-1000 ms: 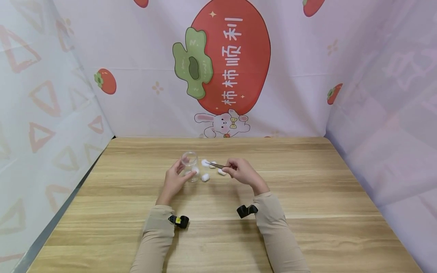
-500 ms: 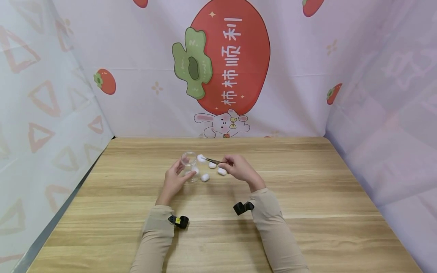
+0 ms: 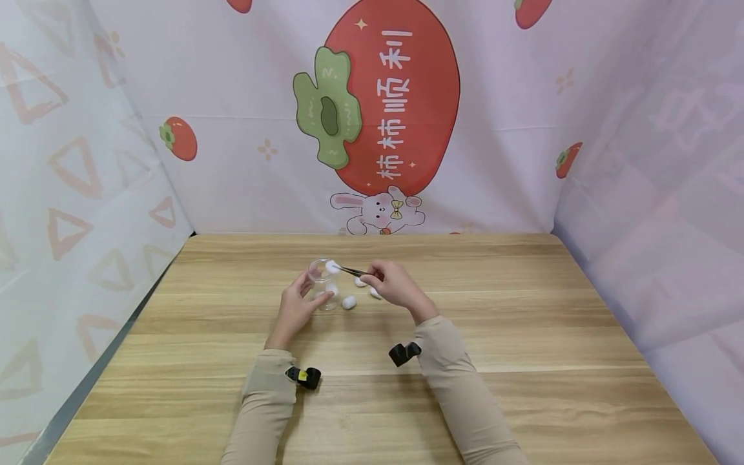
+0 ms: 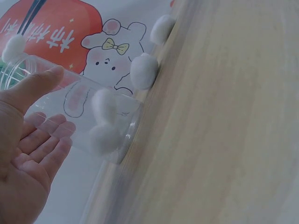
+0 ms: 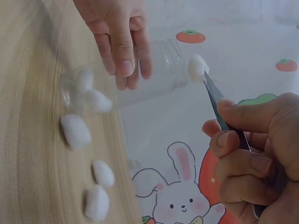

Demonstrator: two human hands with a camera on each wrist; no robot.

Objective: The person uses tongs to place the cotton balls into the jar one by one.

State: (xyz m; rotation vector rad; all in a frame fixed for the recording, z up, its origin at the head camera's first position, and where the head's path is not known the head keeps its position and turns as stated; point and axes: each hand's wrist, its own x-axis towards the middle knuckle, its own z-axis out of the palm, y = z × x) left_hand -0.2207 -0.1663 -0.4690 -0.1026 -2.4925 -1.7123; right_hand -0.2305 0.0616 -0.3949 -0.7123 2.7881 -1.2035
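Note:
My left hand (image 3: 296,311) grips an upright clear jar (image 5: 163,88), thumb on one side and fingers round the other. No lid shows on the jar. Two white cotton balls lie at its bottom, one cotton ball (image 4: 103,105) touching the other (image 4: 103,140). My right hand (image 3: 395,287) pinches metal tweezers (image 5: 215,99) between thumb and fingers. Their tips hold another cotton ball (image 5: 198,68), which is right at the jar's mouth; in the right wrist view it sits just outside the rim.
Three loose cotton balls lie on the wooden table (image 3: 511,361) right of the jar: a near cotton ball (image 3: 349,302), and two more under the right hand, partly hidden in the head view. A printed cloth (image 3: 244,181) hangs behind the table's far edge.
My right hand has moved left and slightly away, lifting the tweezered cotton ball from beside the others to the jar's mouth. My left hand and the jar have stayed put.

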